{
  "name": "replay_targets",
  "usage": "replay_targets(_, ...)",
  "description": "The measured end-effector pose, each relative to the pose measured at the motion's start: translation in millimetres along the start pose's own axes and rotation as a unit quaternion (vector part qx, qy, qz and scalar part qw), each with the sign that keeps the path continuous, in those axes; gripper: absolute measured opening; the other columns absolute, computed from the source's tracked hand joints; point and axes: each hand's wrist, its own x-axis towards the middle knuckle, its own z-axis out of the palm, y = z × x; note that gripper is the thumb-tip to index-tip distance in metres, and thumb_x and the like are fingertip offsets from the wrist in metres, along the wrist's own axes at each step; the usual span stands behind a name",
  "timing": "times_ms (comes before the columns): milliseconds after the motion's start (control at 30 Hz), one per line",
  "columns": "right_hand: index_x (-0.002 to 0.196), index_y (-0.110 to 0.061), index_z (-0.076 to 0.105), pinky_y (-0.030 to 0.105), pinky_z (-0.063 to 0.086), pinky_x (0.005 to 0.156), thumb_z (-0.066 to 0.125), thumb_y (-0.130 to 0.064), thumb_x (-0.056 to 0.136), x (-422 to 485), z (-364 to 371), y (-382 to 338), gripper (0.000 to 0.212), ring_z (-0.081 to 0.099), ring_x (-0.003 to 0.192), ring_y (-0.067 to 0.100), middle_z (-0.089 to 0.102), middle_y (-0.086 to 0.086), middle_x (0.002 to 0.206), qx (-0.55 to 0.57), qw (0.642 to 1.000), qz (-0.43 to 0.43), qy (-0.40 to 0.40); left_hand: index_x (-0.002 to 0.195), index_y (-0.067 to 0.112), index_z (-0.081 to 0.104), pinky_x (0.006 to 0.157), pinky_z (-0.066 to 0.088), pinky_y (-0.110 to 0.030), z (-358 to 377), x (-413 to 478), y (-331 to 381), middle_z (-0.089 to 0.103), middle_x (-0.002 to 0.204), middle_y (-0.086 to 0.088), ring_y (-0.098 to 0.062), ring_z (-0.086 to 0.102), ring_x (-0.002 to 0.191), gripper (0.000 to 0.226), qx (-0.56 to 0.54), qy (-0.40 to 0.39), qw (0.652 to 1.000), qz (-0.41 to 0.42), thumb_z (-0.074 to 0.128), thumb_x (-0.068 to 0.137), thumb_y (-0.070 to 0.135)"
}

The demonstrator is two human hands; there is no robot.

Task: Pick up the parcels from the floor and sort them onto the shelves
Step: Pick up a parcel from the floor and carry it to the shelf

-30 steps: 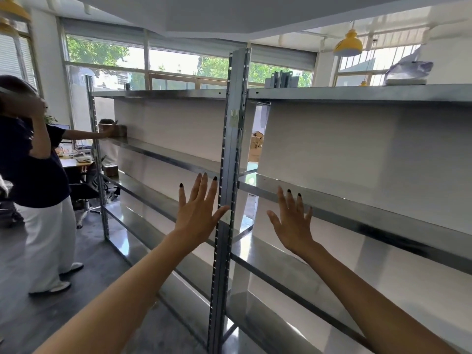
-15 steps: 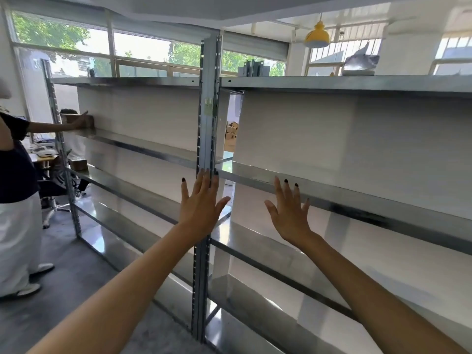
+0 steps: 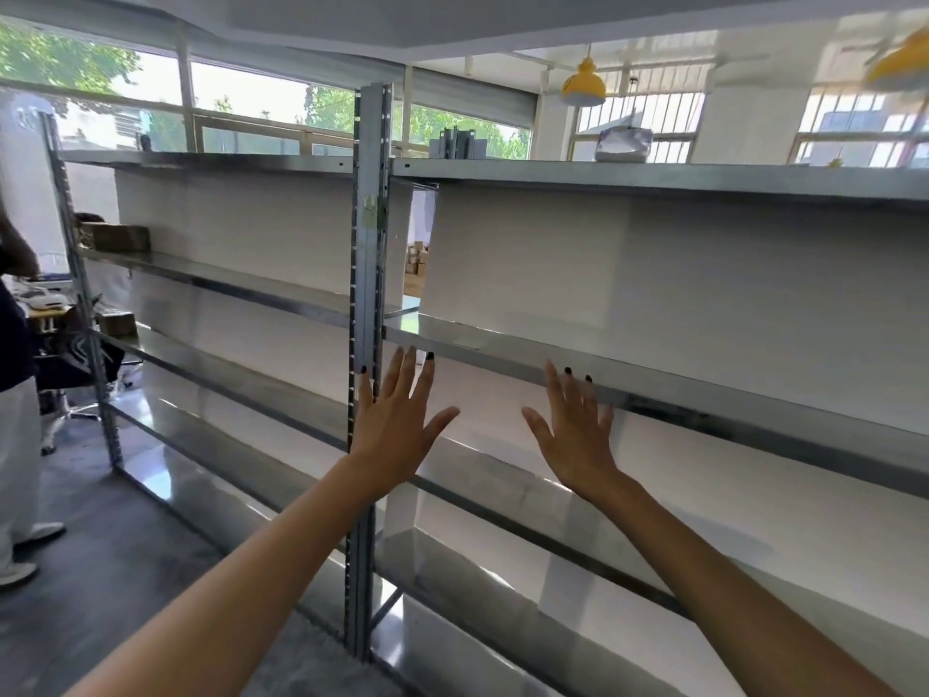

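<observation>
A long galvanised metal shelving unit point(image 3: 653, 389) with several tiers fills the view. My left hand point(image 3: 397, 420) is raised, fingers spread, in front of the centre upright post point(image 3: 369, 274). My right hand point(image 3: 573, 430) is raised beside it, also spread, just below the second shelf's front edge. Both hands hold nothing. A brown parcel point(image 3: 118, 237) sits at the far left end of the second shelf, and another brown parcel point(image 3: 116, 323) on the shelf below. A silvery bagged parcel point(image 3: 623, 145) lies on the top shelf. No parcel on the floor is in view.
Another person point(image 3: 15, 374) in a dark top and white trousers stands at the left edge, beside a desk and an office chair point(image 3: 75, 374). Grey floor point(image 3: 100, 570) runs along the shelf front. Yellow lamps point(image 3: 583, 85) hang above.
My view has swung to the right, so the shelving and the other person slid left. That person's arm has left the brown parcel on the second shelf. Both my hands stay raised and spread.
</observation>
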Motion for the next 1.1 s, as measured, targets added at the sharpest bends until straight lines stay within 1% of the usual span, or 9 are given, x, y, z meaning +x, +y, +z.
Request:
replay_targets(133, 0.148, -0.029, -0.011, 0.054, -0.004, 0.116, 0.023, -0.056, 0.093, -37, -22, 24, 0.07, -0.009, 0.147, 0.026, -0.01, 0.004, 0.16, -0.015, 1.0, 0.018, -0.008, 0.147, 0.024, -0.016, 0.118, -0.004, -0.053, -10, -28, 36, -0.022, 0.156, -0.005, -0.023, -0.021, 0.143, 0.09, -0.019, -0.01, 1.0, 0.004, -0.01, 0.07, 0.071)
replay_targets(333, 0.149, -0.028, -0.008, 0.054, -0.006, 0.115, 0.024, -0.057, 0.093, -101, -58, 74, 0.07, -0.011, 0.146, 0.026, -0.009, 0.003, 0.16, -0.023, 0.998, 0.05, -0.006, 0.147, 0.024, -0.015, 0.117, -0.008, -0.051, -16, -71, 111, -0.018, 0.157, -0.004, -0.022, -0.019, 0.144, 0.087, -0.043, -0.01, 0.997, 0.055, -0.006, 0.074, 0.07)
replay_targets(500, 0.148, -0.03, -0.01, 0.053, -0.007, 0.114, 0.024, -0.057, 0.093, -149, -98, 123, 0.07, -0.011, 0.146, 0.027, -0.008, 0.003, 0.16, -0.036, 0.995, 0.092, 0.007, 0.147, 0.024, -0.016, 0.115, -0.009, -0.05, -19, -83, 176, -0.018, 0.157, -0.005, -0.023, -0.019, 0.144, 0.097, -0.043, -0.002, 0.994, 0.1, -0.023, 0.064, 0.074)
replay_targets(600, 0.148, -0.03, -0.009, 0.054, -0.006, 0.114, 0.022, -0.057, 0.093, -173, -128, 150, 0.069, -0.008, 0.147, 0.028, -0.004, 0.005, 0.16, -0.055, 0.991, 0.117, 0.022, 0.147, 0.023, -0.014, 0.114, -0.01, -0.051, -24, -81, 217, -0.018, 0.157, -0.006, -0.024, -0.017, 0.144, 0.096, -0.062, 0.011, 0.989, 0.134, -0.021, 0.067, 0.075)
replay_targets(667, 0.148, -0.03, -0.01, 0.054, -0.006, 0.114, 0.02, -0.057, 0.093, -187, -148, 169, 0.068, -0.008, 0.147, 0.028, -0.003, 0.005, 0.16, -0.065, 0.988, 0.136, 0.033, 0.148, 0.023, -0.013, 0.113, -0.012, -0.05, -25, -79, 245, -0.016, 0.158, -0.006, -0.024, -0.016, 0.145, 0.091, -0.079, 0.022, 0.984, 0.16, -0.014, 0.072, 0.074)
replay_targets(733, 0.148, -0.03, -0.011, 0.055, -0.006, 0.113, 0.02, -0.057, 0.094, -199, -164, 185, 0.068, -0.009, 0.146, 0.027, -0.004, 0.004, 0.16, -0.077, 0.984, 0.152, 0.042, 0.148, 0.024, -0.012, 0.113, -0.011, -0.049, -25, -77, 272, -0.016, 0.158, -0.006, -0.023, -0.015, 0.145, 0.085, -0.102, 0.029, 0.977, 0.185, -0.006, 0.077, 0.072)
replay_targets(833, 0.148, -0.029, -0.011, 0.056, -0.007, 0.113, 0.02, -0.058, 0.094, -214, -185, 210, 0.069, -0.011, 0.146, 0.025, -0.008, 0.002, 0.16, -0.104, 0.979, 0.168, 0.057, 0.146, 0.026, -0.015, 0.115, -0.009, -0.048, -22, -75, 312, -0.015, 0.158, -0.006, -0.023, -0.014, 0.145, 0.08, -0.127, 0.026, 0.965, 0.227, 0.0, 0.081, 0.069)
replay_targets(900, 0.149, -0.029, -0.01, 0.057, -0.006, 0.113, 0.021, -0.057, 0.094, -223, -196, 226, 0.069, -0.011, 0.146, 0.024, -0.008, 0.001, 0.16, -0.115, 0.973, 0.187, 0.066, 0.148, 0.024, -0.011, 0.115, -0.008, -0.048, -17, -73, 335, -0.015, 0.158, -0.006, -0.023, -0.015, 0.145, 0.08, -0.139, 0.023, 0.958, 0.251, 0.004, 0.082, 0.068)
replay_targets(1100, 0.148, -0.028, -0.012, 0.056, -0.007, 0.113, 0.02, -0.057, 0.094, -252, -219, 272, 0.07, -0.012, 0.146, 0.026, -0.009, 0.001, 0.16, -0.14, 0.951, 0.265, 0.076, 0.149, 0.022, -0.007, 0.116, -0.004, -0.05, -9, -57, 402, -0.014, 0.158, -0.006, -0.022, -0.014, 0.145, 0.083, -0.177, 0.013, 0.935, 0.307, 0.0, 0.08, 0.069)
